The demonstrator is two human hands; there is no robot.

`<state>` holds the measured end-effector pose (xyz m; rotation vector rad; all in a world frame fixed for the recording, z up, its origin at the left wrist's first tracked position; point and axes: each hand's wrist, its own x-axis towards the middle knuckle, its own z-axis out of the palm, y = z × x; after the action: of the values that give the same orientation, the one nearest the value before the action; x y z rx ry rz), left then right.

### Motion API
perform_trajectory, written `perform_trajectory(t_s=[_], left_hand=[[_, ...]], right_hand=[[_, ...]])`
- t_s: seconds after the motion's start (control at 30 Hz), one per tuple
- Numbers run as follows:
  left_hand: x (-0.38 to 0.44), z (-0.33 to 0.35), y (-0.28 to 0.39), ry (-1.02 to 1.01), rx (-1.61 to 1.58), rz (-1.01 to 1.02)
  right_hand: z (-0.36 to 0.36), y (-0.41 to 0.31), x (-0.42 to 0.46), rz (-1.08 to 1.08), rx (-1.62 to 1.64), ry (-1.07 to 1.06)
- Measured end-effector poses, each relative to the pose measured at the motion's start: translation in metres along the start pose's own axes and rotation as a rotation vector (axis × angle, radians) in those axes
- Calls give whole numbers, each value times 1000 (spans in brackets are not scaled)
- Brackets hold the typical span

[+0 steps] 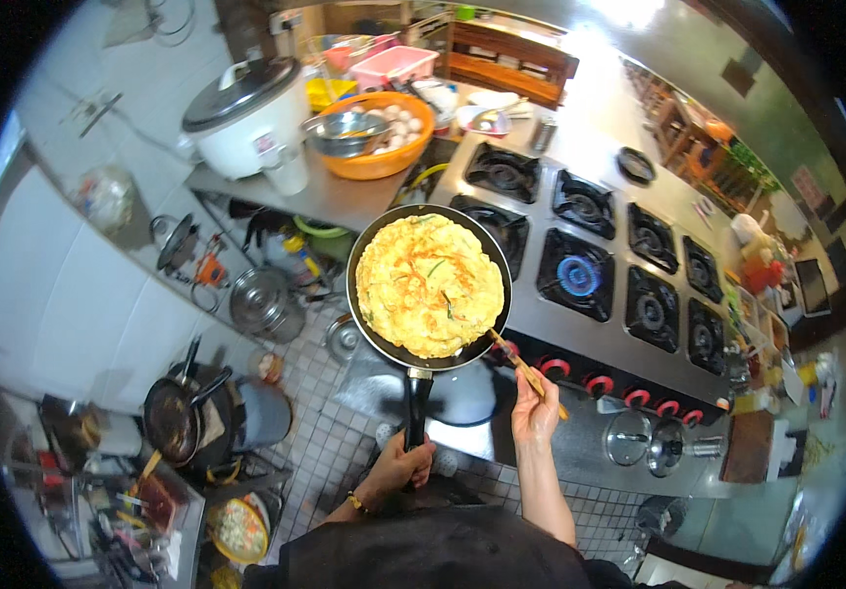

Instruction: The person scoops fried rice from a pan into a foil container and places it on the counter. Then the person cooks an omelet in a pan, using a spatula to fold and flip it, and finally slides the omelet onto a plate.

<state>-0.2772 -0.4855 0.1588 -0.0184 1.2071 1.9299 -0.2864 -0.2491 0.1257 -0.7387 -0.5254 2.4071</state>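
My left hand (402,464) is closed around the black handle of a frying pan (354,309), which is held up in front of me. A round yellow omelette (430,283) with browned spots and green bits fills most of the pan. My right hand (537,405) grips a wooden utensil (522,367); its tip is at the lower right edge of the omelette. To the right of the pan, a blue flame burns on one burner (577,275) of the steel gas stove (533,298).
A white rice cooker (246,140) and an orange basin (379,166) with eggs stand on the counter behind the pan. Glass lids (627,438) lie right of my right hand. Other pans (173,420) and a bowl of chopped food (239,530) are at the left.
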Motion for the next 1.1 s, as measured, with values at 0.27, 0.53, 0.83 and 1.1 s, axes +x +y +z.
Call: perform_trajectory(t_s=[0.27, 0.53, 0.83, 1.1], left_hand=[[-39, -19, 137, 137, 63, 346], [-82, -103, 210, 274, -80, 470], [-131, -216, 91, 455, -179, 367], [-156, -196, 49, 327, -304, 108]], right_hand=[[172, 15, -13, -144, 62, -504], [331, 88, -85, -565, -230, -1005], [207, 230, -110, -746, -721, -1288], [131, 125, -87, -290, -485, -574]])
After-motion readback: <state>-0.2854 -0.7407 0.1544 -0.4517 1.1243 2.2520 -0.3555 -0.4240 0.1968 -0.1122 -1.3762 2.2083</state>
